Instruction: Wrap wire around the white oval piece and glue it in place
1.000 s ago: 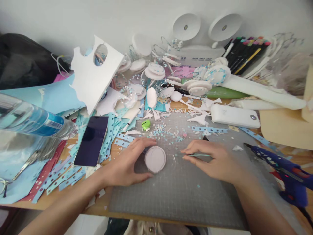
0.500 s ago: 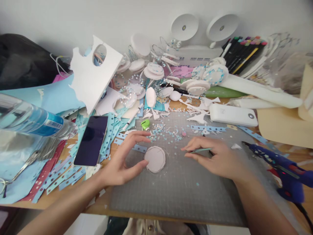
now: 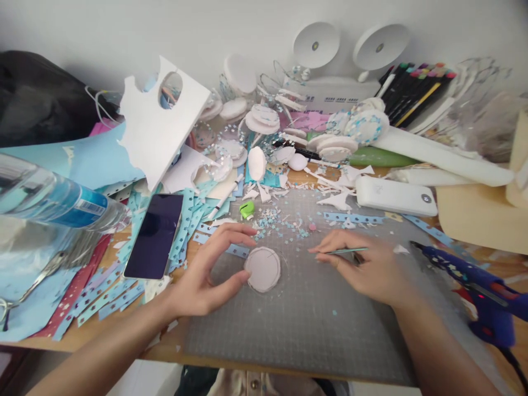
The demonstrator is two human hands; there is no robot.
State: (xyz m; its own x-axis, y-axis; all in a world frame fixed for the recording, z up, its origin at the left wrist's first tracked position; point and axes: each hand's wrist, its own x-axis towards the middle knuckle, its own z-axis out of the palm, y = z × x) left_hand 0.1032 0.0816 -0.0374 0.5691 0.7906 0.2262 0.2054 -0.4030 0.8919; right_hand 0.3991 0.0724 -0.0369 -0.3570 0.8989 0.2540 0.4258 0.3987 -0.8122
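Note:
On the grey cutting mat [image 3: 305, 330] lies a round white disc [image 3: 264, 270] with a rough rim and a fine looped strand along its right side. My left hand [image 3: 214, 269] curves around the disc's left side, fingers and thumb well apart. Its thumb tip meets the disc's edge, or lies just beside it. To the right, over the mat, my right hand [image 3: 358, 264] pinches a thin teal stick [image 3: 346, 251] between thumb and fingers; blur hides its exact kind. Tiny blue and white star pieces [image 3: 274, 223] are scattered beyond the disc.
A smartphone [image 3: 154, 236] and water bottle [image 3: 61, 195] are at left. A blue glue gun [image 3: 474, 286] lies at right, near a white power bank [image 3: 396, 196]. White discs with wires [image 3: 262, 118], foam scraps [image 3: 336, 199] and a green punch [image 3: 247, 210] crowd the back.
The whole view has shifted slightly. My right hand has moved a little to the right with the teal stick, now held more level. My left hand and the disc stay together.

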